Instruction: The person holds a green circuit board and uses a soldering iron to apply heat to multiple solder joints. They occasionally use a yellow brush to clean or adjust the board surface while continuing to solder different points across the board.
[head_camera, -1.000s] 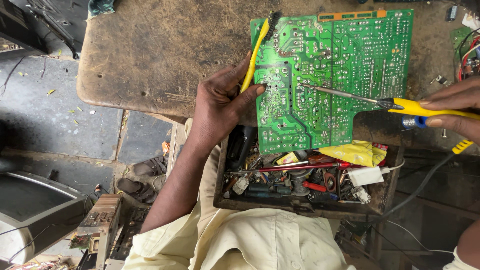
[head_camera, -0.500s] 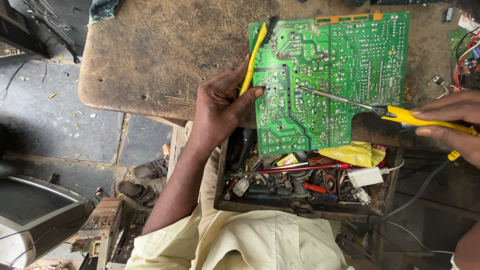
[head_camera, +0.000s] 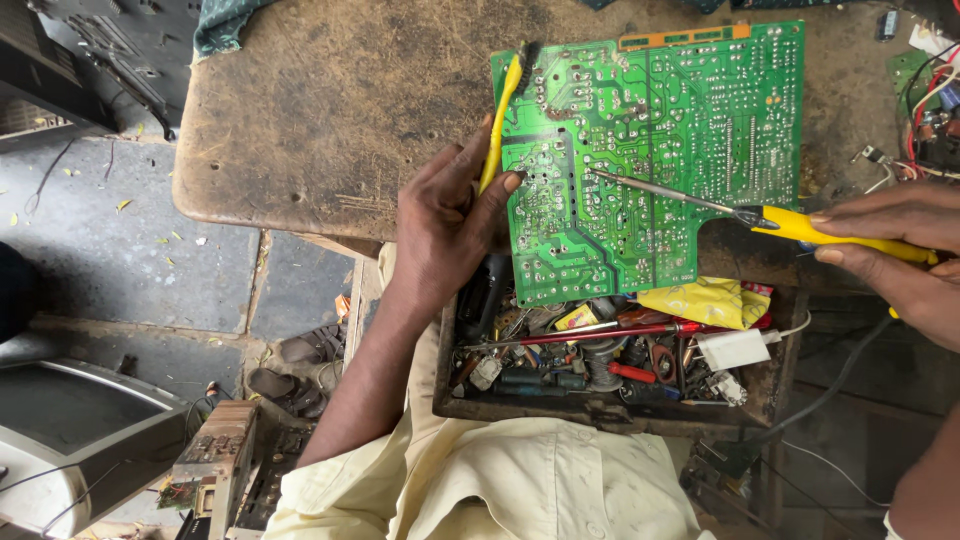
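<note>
The right hand (head_camera: 900, 260) grips a yellow-handled soldering iron (head_camera: 790, 225) (shaft pointing left) onto the green circuit board (head_camera: 680, 130); the left hand (head_camera: 445, 225) clamps the board's left edge.

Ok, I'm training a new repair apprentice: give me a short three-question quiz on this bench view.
1. True or false: the left hand holds a yellow brush against the green circuit board.
2. Where does the metal tip of the yellow-handled soldering iron in the right hand rest?
3. What sits below the board: A a tray of tools, B a bucket?

Key: 1 true; 2 on the board; 3 A.
</note>
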